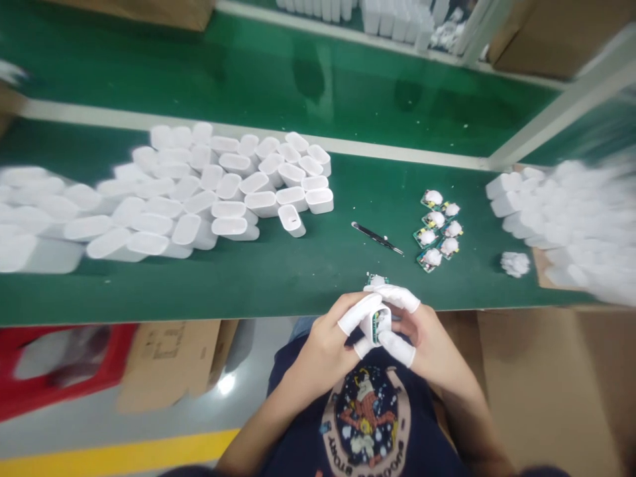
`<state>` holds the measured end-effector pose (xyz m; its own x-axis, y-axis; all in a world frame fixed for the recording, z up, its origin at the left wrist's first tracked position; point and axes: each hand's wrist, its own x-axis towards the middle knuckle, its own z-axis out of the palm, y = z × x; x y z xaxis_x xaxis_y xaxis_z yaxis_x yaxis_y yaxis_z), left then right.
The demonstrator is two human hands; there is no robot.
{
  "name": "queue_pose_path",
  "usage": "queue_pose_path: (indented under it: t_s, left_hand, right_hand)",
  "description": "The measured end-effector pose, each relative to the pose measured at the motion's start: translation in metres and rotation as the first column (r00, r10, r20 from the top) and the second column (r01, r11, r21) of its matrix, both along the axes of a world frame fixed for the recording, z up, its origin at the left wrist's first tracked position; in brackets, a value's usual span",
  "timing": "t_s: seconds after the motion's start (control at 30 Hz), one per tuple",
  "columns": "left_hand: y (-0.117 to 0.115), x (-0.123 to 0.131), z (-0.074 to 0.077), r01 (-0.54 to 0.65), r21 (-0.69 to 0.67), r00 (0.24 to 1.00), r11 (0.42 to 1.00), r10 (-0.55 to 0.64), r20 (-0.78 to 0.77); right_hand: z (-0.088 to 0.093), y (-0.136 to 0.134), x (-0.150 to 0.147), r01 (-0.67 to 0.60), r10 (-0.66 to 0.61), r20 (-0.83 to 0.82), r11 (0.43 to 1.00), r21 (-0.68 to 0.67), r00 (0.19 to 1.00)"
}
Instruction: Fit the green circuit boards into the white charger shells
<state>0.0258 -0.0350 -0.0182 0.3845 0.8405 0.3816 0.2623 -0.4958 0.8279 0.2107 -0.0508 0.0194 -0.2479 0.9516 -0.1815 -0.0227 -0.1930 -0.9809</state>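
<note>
Plainly white casing (pixel 368 325), rounded, open-ended, green circuit board (pixel 375 326) inside; left hand (pixel 334 338), right hand (pixel 420 336) both pinching casing.

The single view comes from the person's head, looking forward and steeply down. The left hand (pixel 325 338) and right hand (pixel 430 334) fall close to the lens, low and right of centre, with the shirt (pixel 368 424) seen from above at the bottom edge. The desk (pixel 308 265) crosses the middle, its front edge nearly level; the rail (pixel 372 149) behind it slants down rightward. The wide field takes in floor (pixel 253 384) at lower left and a carton (pixel 561 36) at upper right, blurring toward the sides.
</note>
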Motion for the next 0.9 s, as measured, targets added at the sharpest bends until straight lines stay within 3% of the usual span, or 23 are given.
queue_pose_path:
  t_s: [0.43,0.53,0.6,0.67,0.73,0.8,0.9]
  left_hand:
    - [-0.001,0.004,-0.002,0.026,-0.001,1.000,1.000,-0.026,-0.004]
    - [-0.001,0.004,-0.003,0.017,-0.090,1.000,0.996,-0.019,-0.018]
    - [0.000,0.003,-0.003,0.007,-0.212,1.000,0.977,-0.010,-0.012]
    - [0.003,0.001,-0.002,-0.001,-0.341,1.000,0.940,0.002,0.002]
    - [0.005,0.000,-0.003,-0.017,-0.426,0.999,0.904,0.033,0.030]
    - [0.005,0.001,-0.005,-0.049,-0.498,0.991,0.866,0.102,0.081]
    - [0.007,0.006,-0.011,-0.058,-0.639,0.949,0.767,0.241,0.203]
  right_hand:
    - [-0.005,0.003,0.005,-0.023,0.026,-0.046,0.998,0.053,0.999]
    - [-0.007,0.002,0.010,-0.047,0.047,0.010,0.997,0.067,0.999]
    - [-0.010,0.007,0.016,-0.091,0.072,0.156,0.989,0.116,0.985]
    - [-0.013,0.020,0.021,-0.113,0.006,0.477,0.974,0.195,0.879]
    - [-0.018,0.039,0.020,-0.109,-0.131,0.739,0.957,0.267,0.661]
    - [-0.025,0.062,0.012,-0.106,-0.201,0.837,0.950,0.292,0.510]
    - [-0.036,0.094,-0.004,-0.119,-0.193,0.888,0.957,0.264,0.417]
